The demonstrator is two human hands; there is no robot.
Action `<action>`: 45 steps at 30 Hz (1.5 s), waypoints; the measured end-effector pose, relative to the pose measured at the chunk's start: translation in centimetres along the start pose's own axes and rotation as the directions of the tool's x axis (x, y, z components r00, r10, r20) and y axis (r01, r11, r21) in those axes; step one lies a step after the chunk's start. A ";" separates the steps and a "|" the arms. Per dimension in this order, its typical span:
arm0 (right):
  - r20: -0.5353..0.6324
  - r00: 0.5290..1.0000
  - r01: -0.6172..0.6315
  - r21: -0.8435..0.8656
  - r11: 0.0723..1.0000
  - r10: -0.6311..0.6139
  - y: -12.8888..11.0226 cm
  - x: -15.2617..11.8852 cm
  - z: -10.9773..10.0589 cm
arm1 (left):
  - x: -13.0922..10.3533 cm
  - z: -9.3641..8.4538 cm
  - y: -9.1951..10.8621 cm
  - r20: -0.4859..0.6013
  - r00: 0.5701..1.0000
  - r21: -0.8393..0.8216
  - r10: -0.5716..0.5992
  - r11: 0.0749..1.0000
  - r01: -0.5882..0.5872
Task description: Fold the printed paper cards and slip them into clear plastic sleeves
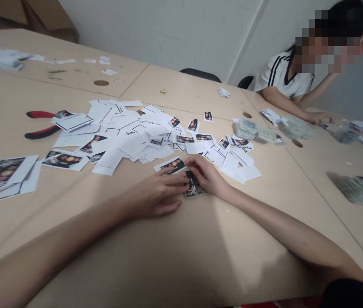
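Note:
A small flat piece with a black printed face [193, 186] lies on the table in front of me. Whether it is a loose card or a thin case with a card on it, I cannot tell. My left hand [156, 193] rests with stretched fingers on its left side. My right hand [209, 176] has its fingers bent around the right and far edge, thumb against it, partly hiding it. Just beyond my left fingertips sits a white-bordered printed card [175, 164]. Past both hands spreads a loose heap of white paper slips [130, 132], several with black and orange prints.
Red-and-black handled pliers [42, 124] lie left of the heap, partly under paper. More printed cards [8, 175] are at the left. Clear plastic cases [247, 129] stand at the right, with another stack [361, 190] nearer. A person [284, 81] sits at the far right.

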State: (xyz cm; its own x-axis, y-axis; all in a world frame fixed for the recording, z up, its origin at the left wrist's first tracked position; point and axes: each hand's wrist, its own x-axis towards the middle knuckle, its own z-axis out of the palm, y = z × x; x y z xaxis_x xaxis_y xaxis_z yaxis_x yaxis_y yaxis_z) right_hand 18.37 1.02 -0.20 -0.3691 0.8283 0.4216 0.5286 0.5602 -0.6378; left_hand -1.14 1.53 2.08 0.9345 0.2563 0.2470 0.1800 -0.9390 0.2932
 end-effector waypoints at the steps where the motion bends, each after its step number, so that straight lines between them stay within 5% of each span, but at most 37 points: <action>1: 0.004 1.000 0.001 0.002 1.000 -0.001 0.0 0.0 0.0 | 0.0 0.1 -0.2 -0.008 1.000 0.019 -0.003 1.000 0.003; 13: 0.012 1.000 0.016 -0.005 1.000 -0.016 0.2 0.0 -0.1 | 0.2 0.7 -0.2 -0.118 0.990 0.133 -0.072 0.987 0.088; 21: -0.039 0.998 -0.043 0.015 0.999 0.043 0.0 -0.3 -0.2 | 0.2 0.2 0.1 -0.032 0.999 0.168 -0.041 0.985 0.046; 27: -0.092 0.995 -0.040 -0.031 0.999 0.037 -0.2 -0.5 -0.2 | 0.5 -0.1 0.6 -0.118 0.971 0.389 -0.206 0.890 0.236; 30: -0.067 0.998 -0.001 -0.096 0.995 -0.006 -0.2 -0.4 -0.1 | 0.5 0.1 0.9 -0.161 0.967 0.434 -0.198 0.866 0.249; 38: -0.121 0.992 -0.062 -0.117 0.991 0.047 0.8 -0.4 0.0 | 0.2 0.8 2.3 -0.130 0.991 0.133 -0.008 0.991 0.025; 45: -0.050 0.997 -0.058 -0.096 0.994 0.054 0.5 -0.6 0.0 | 0.0 1.3 1.8 -0.144 0.989 0.098 -0.026 0.994 0.041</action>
State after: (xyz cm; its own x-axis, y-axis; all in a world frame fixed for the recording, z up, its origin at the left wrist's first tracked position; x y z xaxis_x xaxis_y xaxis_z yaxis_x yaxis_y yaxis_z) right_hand 18.86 0.84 -0.76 -0.3016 0.8567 0.4184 0.6202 0.5096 -0.5964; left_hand -0.38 -0.48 1.40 0.8757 0.3111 0.3693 0.2470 -0.9458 0.2110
